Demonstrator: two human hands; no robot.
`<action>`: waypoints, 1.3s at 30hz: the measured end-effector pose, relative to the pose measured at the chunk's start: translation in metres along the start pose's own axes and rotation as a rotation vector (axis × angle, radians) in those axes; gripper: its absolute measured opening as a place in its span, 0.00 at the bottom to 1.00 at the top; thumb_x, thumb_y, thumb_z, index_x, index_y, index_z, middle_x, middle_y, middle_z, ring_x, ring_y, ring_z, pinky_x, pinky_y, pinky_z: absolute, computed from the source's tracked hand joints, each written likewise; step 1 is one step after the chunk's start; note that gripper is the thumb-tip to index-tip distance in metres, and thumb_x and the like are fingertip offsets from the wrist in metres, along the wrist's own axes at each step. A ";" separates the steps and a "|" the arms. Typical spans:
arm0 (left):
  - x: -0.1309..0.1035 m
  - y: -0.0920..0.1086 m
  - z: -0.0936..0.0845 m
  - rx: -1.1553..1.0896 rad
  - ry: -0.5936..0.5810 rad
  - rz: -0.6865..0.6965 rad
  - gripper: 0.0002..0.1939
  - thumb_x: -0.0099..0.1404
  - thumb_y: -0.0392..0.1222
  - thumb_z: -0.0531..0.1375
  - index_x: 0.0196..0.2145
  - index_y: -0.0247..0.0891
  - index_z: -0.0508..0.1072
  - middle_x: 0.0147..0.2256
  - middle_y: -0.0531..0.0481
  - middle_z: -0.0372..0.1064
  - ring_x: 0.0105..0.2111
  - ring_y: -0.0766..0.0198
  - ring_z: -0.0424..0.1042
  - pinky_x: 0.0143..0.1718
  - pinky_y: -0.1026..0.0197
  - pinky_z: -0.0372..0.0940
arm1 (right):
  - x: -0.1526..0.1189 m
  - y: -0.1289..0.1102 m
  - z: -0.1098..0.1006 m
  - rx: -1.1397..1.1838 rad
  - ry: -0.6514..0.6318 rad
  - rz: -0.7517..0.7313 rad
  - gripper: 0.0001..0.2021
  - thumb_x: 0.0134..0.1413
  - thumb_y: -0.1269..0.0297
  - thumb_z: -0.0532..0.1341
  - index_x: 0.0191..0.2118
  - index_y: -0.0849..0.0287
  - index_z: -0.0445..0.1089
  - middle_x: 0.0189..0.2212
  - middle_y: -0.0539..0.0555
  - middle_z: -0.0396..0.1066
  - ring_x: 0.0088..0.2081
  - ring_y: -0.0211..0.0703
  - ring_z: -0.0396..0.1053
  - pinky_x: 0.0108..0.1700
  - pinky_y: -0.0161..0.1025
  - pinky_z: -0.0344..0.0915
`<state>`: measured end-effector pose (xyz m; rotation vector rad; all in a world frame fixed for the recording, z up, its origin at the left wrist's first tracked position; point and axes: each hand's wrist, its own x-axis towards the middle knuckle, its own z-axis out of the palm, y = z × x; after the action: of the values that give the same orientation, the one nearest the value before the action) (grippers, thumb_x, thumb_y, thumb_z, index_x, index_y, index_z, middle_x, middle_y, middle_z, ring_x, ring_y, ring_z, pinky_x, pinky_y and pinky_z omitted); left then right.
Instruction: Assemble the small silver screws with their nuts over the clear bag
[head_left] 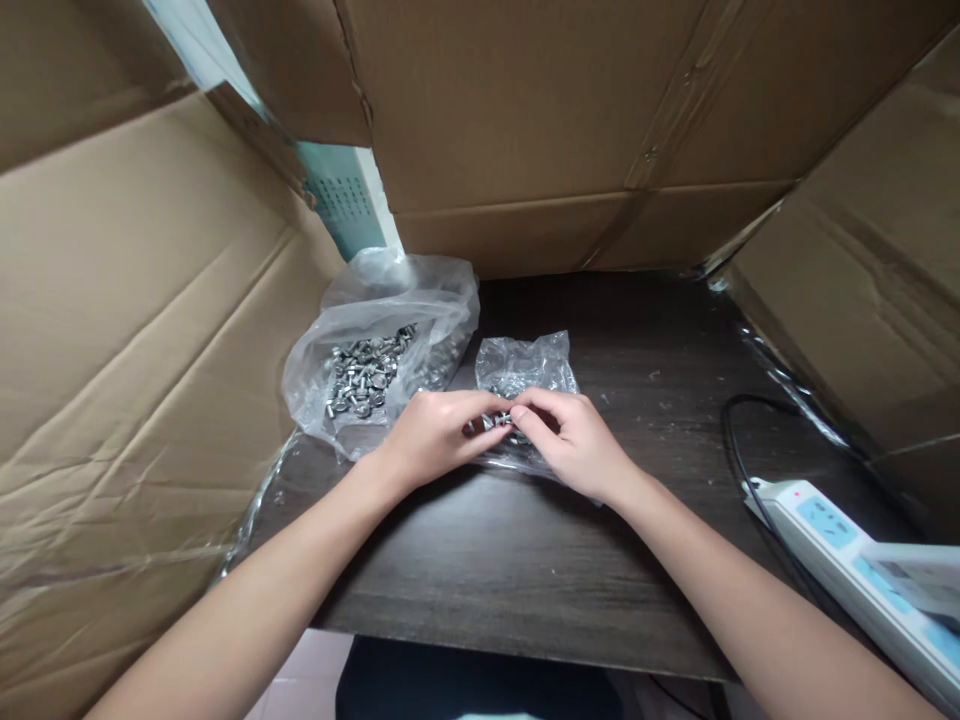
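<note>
Over a small clear plastic bag (536, 362) in the middle of the table, my two hands meet at the fingertips. My left hand (442, 430) is closed in a pinch around a small metal screw (504, 420). My right hand (570, 437) touches the same spot with thumb and index finger pressed together; what they hold, if anything, is too small to make out. More metal pieces show beneath the fingers, partly hidden. Left of my hands, a larger open plastic bag (304, 375) holds a pile of silvery screws (367, 375).
Cardboard walls (570, 110) surround the dark wooden table (510, 570) at the back and sides. A white power strip (817, 515) with a black cable (731, 430) lies on the right. A greenish printed sheet (345, 195) shows through a gap at the back left.
</note>
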<state>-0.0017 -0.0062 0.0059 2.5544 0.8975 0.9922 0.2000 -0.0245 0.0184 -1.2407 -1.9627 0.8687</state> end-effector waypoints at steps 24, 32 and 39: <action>0.001 0.001 -0.003 -0.011 0.027 -0.046 0.08 0.69 0.42 0.62 0.42 0.36 0.76 0.33 0.50 0.78 0.27 0.68 0.75 0.30 0.67 0.68 | 0.000 0.000 0.000 -0.037 0.073 -0.030 0.21 0.67 0.60 0.51 0.21 0.57 0.58 0.18 0.46 0.55 0.23 0.36 0.55 0.28 0.36 0.53; 0.001 0.001 -0.003 -0.008 0.012 -0.081 0.07 0.69 0.43 0.62 0.41 0.37 0.75 0.33 0.52 0.77 0.27 0.69 0.74 0.30 0.68 0.67 | 0.001 -0.001 -0.002 0.001 0.102 -0.069 0.12 0.67 0.63 0.53 0.34 0.58 0.71 0.28 0.51 0.72 0.29 0.39 0.66 0.34 0.37 0.61; 0.000 0.000 -0.002 -0.030 0.011 -0.084 0.06 0.69 0.42 0.62 0.40 0.37 0.75 0.33 0.51 0.76 0.27 0.69 0.74 0.31 0.67 0.67 | 0.000 -0.002 0.000 -0.002 0.100 -0.058 0.09 0.64 0.64 0.57 0.34 0.58 0.72 0.25 0.49 0.70 0.25 0.37 0.64 0.30 0.35 0.60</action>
<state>-0.0029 -0.0062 0.0078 2.4674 0.9774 0.9887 0.1990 -0.0255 0.0198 -1.1989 -1.9106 0.7613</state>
